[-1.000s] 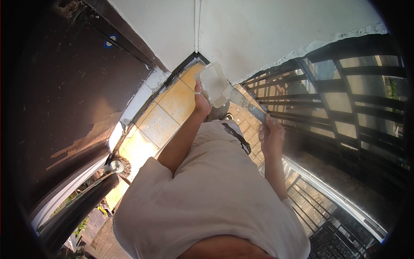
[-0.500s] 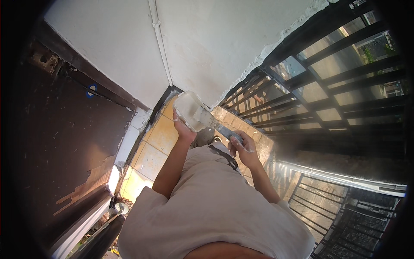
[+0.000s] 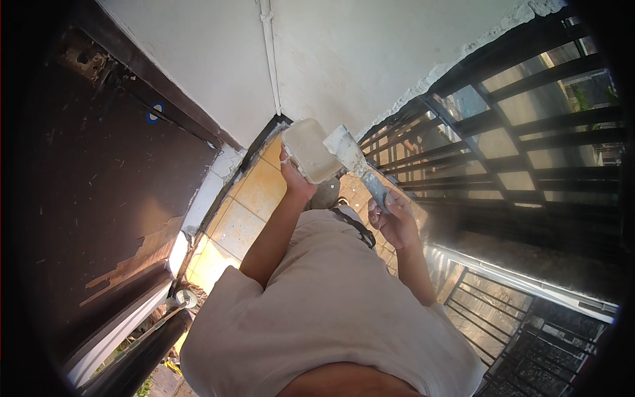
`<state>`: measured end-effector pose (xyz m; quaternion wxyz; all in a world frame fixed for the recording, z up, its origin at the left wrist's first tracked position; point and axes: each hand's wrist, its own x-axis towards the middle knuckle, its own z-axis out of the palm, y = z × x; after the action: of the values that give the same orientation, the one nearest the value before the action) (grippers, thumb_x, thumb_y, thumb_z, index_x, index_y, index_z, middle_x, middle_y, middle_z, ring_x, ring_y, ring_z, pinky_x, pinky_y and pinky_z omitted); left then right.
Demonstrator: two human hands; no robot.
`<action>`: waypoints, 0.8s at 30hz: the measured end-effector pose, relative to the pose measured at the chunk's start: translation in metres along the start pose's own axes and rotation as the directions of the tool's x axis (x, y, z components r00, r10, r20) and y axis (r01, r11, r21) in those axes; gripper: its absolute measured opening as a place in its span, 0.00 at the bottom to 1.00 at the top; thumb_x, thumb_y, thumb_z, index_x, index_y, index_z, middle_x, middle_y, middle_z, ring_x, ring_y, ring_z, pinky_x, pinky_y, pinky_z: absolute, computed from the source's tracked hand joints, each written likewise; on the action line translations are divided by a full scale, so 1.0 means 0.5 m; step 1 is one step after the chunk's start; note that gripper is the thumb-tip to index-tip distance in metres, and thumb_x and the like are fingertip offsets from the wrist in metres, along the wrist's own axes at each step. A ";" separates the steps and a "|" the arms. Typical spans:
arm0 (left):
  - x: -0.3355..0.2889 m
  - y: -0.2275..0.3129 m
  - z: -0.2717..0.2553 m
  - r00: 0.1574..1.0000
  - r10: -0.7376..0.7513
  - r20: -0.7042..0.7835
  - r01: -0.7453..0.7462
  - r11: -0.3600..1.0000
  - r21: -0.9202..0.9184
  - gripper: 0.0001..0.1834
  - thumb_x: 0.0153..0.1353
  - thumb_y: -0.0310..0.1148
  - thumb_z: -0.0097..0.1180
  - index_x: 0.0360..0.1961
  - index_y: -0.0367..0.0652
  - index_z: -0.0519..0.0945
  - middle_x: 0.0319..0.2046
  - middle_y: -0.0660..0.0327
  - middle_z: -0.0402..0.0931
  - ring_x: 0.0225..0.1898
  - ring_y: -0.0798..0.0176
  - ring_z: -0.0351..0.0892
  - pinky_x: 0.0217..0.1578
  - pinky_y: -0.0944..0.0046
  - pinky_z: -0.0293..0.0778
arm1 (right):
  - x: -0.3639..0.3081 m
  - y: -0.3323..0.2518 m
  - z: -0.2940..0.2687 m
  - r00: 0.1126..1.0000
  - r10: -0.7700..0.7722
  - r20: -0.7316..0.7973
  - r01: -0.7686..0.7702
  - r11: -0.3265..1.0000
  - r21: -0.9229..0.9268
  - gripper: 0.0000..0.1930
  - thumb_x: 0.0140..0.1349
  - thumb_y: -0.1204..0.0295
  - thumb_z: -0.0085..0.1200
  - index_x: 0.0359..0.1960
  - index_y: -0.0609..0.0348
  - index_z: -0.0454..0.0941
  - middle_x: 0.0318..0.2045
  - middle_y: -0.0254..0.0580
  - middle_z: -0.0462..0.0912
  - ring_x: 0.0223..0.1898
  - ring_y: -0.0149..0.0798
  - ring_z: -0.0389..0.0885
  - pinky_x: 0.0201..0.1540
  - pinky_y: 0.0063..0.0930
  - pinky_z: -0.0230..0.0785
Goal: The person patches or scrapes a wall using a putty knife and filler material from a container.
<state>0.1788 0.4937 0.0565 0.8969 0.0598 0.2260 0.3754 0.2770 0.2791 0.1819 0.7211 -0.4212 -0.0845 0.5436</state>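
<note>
My left hand (image 3: pixel 297 178) grips a translucent, rounded rectangular plastic tub (image 3: pixel 311 151) by its near left side, with the open top facing up. Whitish residue coats the tub's inside. In my right hand (image 3: pixel 395 221) is a putty knife (image 3: pixel 360 163), its grey handle between thumb and fingers. The knife's broad blade points up and left, smeared with white paste, and sits just right of the tub's rim. Whether blade and rim touch I cannot tell. White smudges mark the fingers of my right hand.
White walls (image 3: pixel 370 59) meet ahead at a corner, where a thin white pipe (image 3: pixel 270 53) runs down. A dark brown door (image 3: pixel 112 178) with peeling veneer stands at left. Black metal bars (image 3: pixel 516 132) fill the right. Yellowish tiles (image 3: pixel 254 192) cover the floor.
The putty knife has come out of the tub to the right, its blade raised beside the rim. The tub now shows its inside more fully. My view has shifted slightly.
</note>
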 end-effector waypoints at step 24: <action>-0.041 0.012 0.027 0.990 -0.127 0.057 0.125 0.992 0.024 0.39 0.68 0.65 0.38 0.68 0.47 0.66 0.62 0.55 0.71 0.62 0.51 0.72 0.62 0.46 0.69 | -0.018 0.014 0.053 0.931 -0.338 -0.140 -0.051 0.258 -0.965 0.17 0.69 0.61 0.56 0.42 0.67 0.80 0.17 0.35 0.73 0.21 0.26 0.67 0.25 0.26 0.60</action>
<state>0.1684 0.4841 0.0776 0.9244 0.0654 0.2067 0.3138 0.2532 0.2854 0.1970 0.3701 -0.8413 -0.3153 0.2364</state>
